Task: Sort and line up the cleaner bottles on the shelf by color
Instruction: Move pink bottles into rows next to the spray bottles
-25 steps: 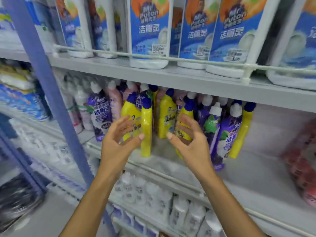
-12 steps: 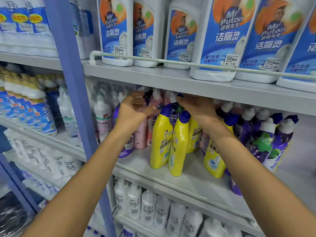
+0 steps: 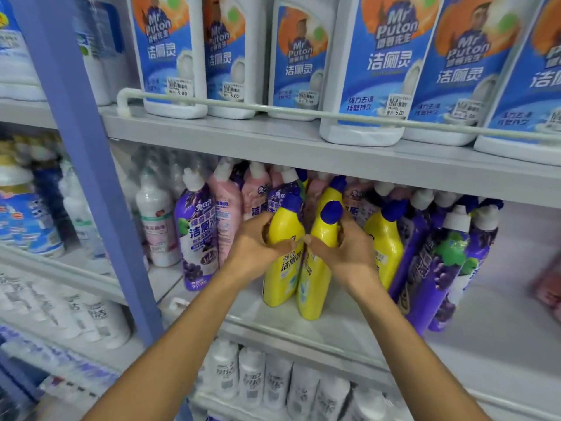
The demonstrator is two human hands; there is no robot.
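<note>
Two yellow cleaner bottles with blue caps stand side by side at the front of the middle shelf [image 3: 349, 326]. My left hand [image 3: 255, 247] wraps the neck of the left yellow bottle [image 3: 280, 278]. My right hand [image 3: 346, 247] grips the right yellow bottle [image 3: 315, 287]. A third yellow bottle [image 3: 384, 238] stands just right of my right hand. Pink bottles [image 3: 227, 214] and a purple bottle [image 3: 197, 232] stand to the left; several purple bottles [image 3: 440, 268] lean at the right.
The shelf above carries large white bottles with blue labels [image 3: 373, 71] behind a rail [image 3: 273, 109]. A blue upright post [image 3: 91, 177] bounds the bay on the left. White bottles [image 3: 273, 387] fill the shelf below. A white bottle [image 3: 156, 220] stands far left.
Both hands came down from the bottle tops at the back of the shelf and closed around the necks of the two front yellow bottles. The camera moved closer.
</note>
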